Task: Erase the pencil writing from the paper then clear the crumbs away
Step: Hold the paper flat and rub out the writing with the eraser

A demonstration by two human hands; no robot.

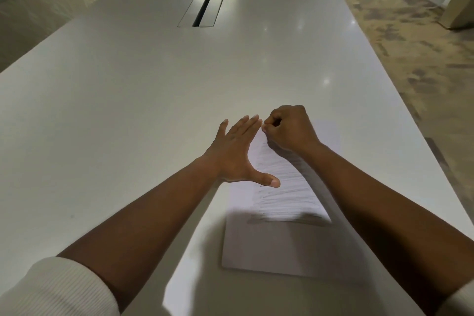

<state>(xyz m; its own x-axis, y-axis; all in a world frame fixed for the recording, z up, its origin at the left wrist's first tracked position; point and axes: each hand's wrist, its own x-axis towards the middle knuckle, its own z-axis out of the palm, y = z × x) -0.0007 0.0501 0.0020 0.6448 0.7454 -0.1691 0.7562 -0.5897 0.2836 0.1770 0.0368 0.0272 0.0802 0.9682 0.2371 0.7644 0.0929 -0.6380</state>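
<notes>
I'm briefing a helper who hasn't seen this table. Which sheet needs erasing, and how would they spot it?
On the long white table, look at the near right part, between the person's forearms. The paper lies flat there, with the left hand pressing its far left edge. It is the only sheet in view, with grey pencil scribble across its middle.

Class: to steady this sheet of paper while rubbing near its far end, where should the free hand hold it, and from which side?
Probably press flat, not pinch: left hand on the paper's left margin, from the left. The sheet lies flat; right hand works the top.
</notes>
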